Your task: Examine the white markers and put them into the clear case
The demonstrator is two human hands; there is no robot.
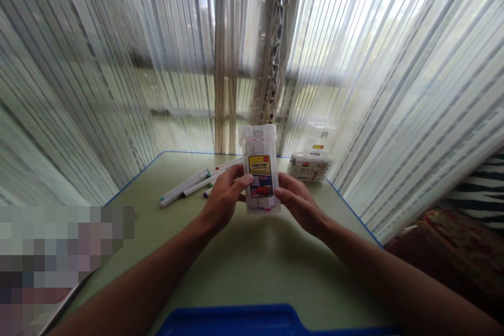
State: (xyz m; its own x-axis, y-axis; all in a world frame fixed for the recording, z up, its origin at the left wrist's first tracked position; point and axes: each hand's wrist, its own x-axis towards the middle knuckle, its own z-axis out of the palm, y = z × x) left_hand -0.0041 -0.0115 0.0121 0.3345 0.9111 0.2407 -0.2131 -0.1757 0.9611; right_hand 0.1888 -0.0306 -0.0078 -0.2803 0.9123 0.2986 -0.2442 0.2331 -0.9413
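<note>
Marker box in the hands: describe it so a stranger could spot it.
Over the green table by the curtains, the left hand and right hand hold a clear marker box upright. Unlike the second box lying behind it and the loose markers, it alone is upright, its yellow label facing the camera.

Clear labelled marker case [260,170], upright above table

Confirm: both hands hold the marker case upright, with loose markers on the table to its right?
One slip. The head view shows the left hand and right hand holding the marker case upright, but the loose markers lie on the table to its left, not its right.
</note>
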